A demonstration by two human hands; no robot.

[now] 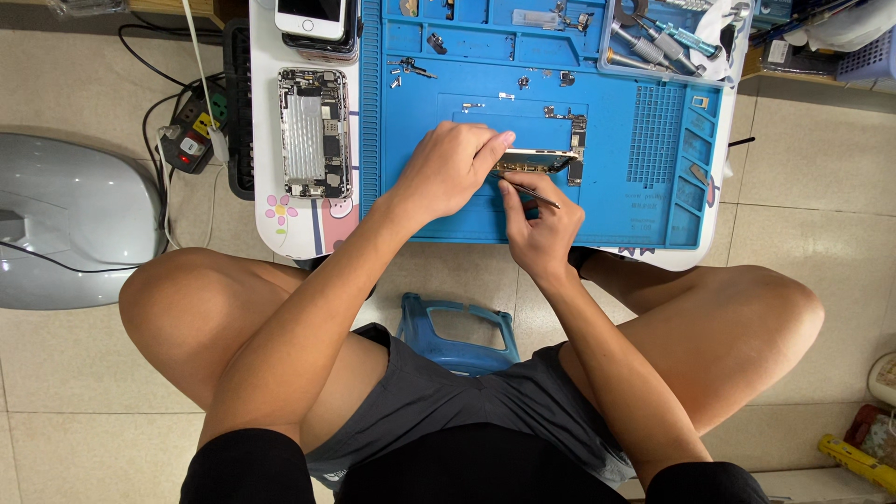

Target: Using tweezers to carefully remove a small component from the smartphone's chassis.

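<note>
Circuit board (pixel 539 161): a narrow gold-edged board, held tilted on its long edge just above the blue work mat (pixel 616 210), near the mat's middle. Left hand (pixel 446 170): fingers pressed together over the board's left end, pinching it from above; the board juts rightward out of them. Right hand (pixel 541 224): just below the board, fingers pinched on thin metal tweezers (pixel 530 193), whose tips lie close under the board's lower edge; whether they touch it cannot be told. Risks, as judged: the board could slip from a one-ended grip and drop onto the mat; the tweezer tips could skid and scratch or bend small parts on the board; small screws and brackets (pixel 411 67) scattered on the mat's upper trays could be knocked and lost by a wrist. Surroundings: an opened phone shell (pixel 314 133) lies on the white tabletop (pixel 264 112) left of the mat; a second phone (pixel 312 17) above it; screwdrivers in a tray (pixel 653 42) at upper right; a power strip (pixel 187 140) on the floor.
</note>
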